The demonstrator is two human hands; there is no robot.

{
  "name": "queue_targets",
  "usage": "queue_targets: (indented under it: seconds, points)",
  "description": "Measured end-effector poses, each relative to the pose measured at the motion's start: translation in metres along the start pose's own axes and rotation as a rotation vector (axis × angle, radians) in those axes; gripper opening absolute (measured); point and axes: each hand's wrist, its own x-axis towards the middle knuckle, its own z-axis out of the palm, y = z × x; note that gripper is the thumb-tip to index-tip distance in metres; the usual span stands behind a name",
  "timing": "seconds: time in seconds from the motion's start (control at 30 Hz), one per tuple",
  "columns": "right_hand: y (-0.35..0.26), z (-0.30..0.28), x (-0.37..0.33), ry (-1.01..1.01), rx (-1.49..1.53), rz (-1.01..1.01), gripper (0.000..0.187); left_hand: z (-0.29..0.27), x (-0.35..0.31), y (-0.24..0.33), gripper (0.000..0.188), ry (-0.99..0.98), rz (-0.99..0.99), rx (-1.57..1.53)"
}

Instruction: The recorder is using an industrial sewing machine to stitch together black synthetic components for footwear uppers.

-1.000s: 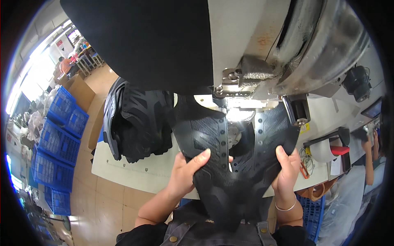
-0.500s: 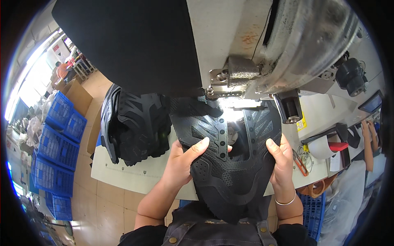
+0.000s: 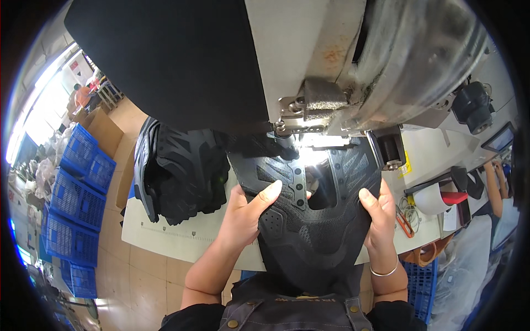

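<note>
A black shoe upper point(image 3: 309, 234) with moulded overlays and rows of eyelets is spread between my hands. My left hand point(image 3: 245, 215) grips its left edge, thumb on top and most fingers hidden beneath; a fingertip shows through the central opening. On the opposite edge, my right hand point(image 3: 379, 218) holds it the same way, its thumb lying on the surface. The far end of the upper lies under the lit head of a sewing machine point(image 3: 309, 116), where glare and machine parts hide the contact area. Its near end hangs over the table edge toward my apron.
Several stacked black uppers point(image 3: 185, 176) lie on the table to the left. At right are orange-handled snips point(image 3: 404, 223), a thread-like tangle and a dark bobbin-like cylinder point(image 3: 391, 150). Blue crates point(image 3: 74, 204) stand on the left floor. Another person's arms point(image 3: 495, 185) show far right.
The shoe upper has shifted slightly away from me, and its near end sits a little differently. Both hands keep their grip; my left thumb has moved slightly forward.
</note>
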Motion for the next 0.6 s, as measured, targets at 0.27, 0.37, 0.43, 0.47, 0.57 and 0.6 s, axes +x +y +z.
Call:
queue_targets:
  seconds: [0.27, 0.37, 0.43, 0.47, 0.57, 0.6]
  points:
    - [-0.003, -0.01, -0.03, -0.047, -0.318, -0.034, 0.032, 0.007, -0.026, -0.02, 0.028, 0.098, 0.203, 0.32]
    - [-0.002, -0.01, -0.025, -0.041, -0.334, -0.059, 0.029, 0.005, -0.019, -0.023, 0.029, 0.105, 0.205, 0.279]
    - [0.001, -0.01, -0.017, -0.037, -0.325, -0.061, 0.029, 0.003, -0.012, -0.023, 0.029, 0.12, 0.202, 0.248]
    - [0.002, -0.009, -0.013, -0.032, -0.315, -0.061, 0.029, 0.001, -0.009, -0.023, 0.029, 0.118, 0.218, 0.277]
    - [0.001, -0.006, -0.001, -0.054, -0.259, -0.066, 0.028, 0.002, -0.001, -0.019, 0.028, 0.11, 0.226, 0.276]
    - [0.0, -0.004, 0.001, -0.053, -0.26, -0.068, 0.028, 0.003, 0.001, -0.018, 0.028, 0.107, 0.217, 0.247]
